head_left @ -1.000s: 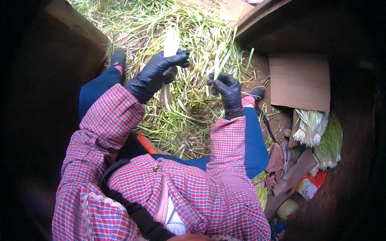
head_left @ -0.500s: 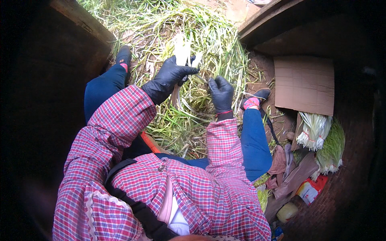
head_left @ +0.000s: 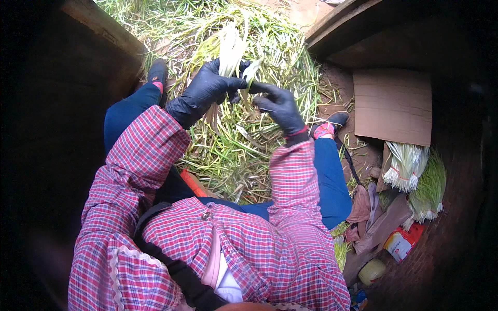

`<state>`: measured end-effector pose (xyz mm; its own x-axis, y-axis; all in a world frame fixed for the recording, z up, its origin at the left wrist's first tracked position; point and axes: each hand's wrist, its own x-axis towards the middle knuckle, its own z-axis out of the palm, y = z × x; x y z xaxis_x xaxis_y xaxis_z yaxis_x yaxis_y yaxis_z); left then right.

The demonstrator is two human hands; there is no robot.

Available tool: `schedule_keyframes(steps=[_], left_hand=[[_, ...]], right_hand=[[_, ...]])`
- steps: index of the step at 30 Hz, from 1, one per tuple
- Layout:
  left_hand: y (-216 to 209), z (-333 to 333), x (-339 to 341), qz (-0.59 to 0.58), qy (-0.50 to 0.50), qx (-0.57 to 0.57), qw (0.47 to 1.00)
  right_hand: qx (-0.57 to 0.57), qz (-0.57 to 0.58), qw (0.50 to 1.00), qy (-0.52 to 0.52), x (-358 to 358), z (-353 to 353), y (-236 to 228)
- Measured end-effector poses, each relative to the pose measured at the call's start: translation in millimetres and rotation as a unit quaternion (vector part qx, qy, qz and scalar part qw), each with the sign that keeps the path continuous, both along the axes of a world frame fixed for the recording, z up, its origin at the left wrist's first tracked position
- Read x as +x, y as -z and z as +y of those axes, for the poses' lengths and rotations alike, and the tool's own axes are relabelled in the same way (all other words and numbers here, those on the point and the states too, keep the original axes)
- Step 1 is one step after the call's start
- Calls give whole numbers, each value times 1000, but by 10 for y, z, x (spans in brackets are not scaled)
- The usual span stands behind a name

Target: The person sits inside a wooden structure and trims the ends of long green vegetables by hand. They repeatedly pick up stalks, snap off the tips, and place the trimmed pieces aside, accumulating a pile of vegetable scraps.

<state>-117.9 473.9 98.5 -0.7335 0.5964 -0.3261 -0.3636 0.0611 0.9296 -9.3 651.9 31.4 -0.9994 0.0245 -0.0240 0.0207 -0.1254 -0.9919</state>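
My left hand (head_left: 210,88), in a black glove, is closed round a bunch of pale white-green stalks (head_left: 231,52) that look like blanched garlic chives. Their white ends stand up past the fingers, and thin strands hang below the hand. One stalk (head_left: 251,71) leans out apart from the bunch, to the right. Close beside it is my right hand (head_left: 280,106), also black-gloved, with its fingers stretched toward the stalk and apart from the thumb. The fingertips are slightly blurred, and whether they touch the stalk is hard to see.
Loose green and yellow leaves (head_left: 233,160) cover the floor between my legs. Dark wooden boards (head_left: 104,36) stand at left and right. On the right, a cardboard sheet (head_left: 392,106) lies over tied white bundles (head_left: 404,166), beside green bundles (head_left: 429,181) and a red-and-white packet (head_left: 403,242).
My right hand has come up and left, its fingers spreading from a pinch toward the stalks. The left hand has shifted slightly up and left with the bunch.
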Motion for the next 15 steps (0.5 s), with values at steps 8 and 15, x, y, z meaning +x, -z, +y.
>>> schedule_keyframes(steps=[8, 15], left_hand=[[-103, -174, -314, 0, -79, 38, 996], [-262, -227, -301, 17, -82, 28, 996]], right_hand=[[102, -64, 961, 249, 104, -64, 521], [421, -82, 877, 218, 194, 144, 257]])
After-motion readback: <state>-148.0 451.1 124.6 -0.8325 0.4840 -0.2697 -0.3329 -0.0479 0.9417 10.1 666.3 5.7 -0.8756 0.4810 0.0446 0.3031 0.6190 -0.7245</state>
